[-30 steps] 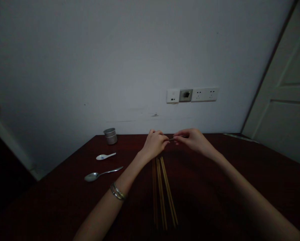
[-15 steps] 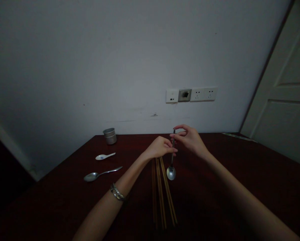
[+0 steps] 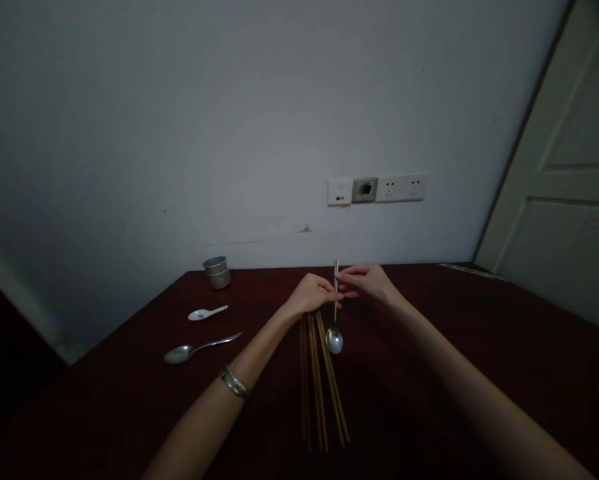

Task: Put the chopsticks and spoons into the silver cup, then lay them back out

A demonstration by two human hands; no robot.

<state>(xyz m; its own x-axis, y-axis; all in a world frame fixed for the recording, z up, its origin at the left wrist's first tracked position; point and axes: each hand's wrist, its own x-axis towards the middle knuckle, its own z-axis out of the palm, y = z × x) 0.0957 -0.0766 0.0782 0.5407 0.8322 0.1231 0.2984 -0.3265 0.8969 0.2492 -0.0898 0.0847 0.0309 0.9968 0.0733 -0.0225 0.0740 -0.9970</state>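
Note:
My left hand (image 3: 313,295) is closed round the far ends of several wooden chopsticks (image 3: 321,387), which run toward me along the dark red table (image 3: 429,373). Its fingertips also touch the handle of a metal spoon (image 3: 335,327). My right hand (image 3: 367,283) pinches that spoon's handle, and the spoon hangs upright with its bowl down, just right of the chopsticks. A bracelet is on my left wrist.
On the table's left lie a second metal spoon (image 3: 199,348) and a white ceramic spoon (image 3: 207,313). A small metal cup (image 3: 216,272) stands at the back by the wall. Wall sockets (image 3: 378,190) sit above the table, and a door (image 3: 559,200) is on the right.
The spoon was held level between both hands. It has swung upright with its bowl down, and my right hand has slid lower on the handle, closer to my left hand.

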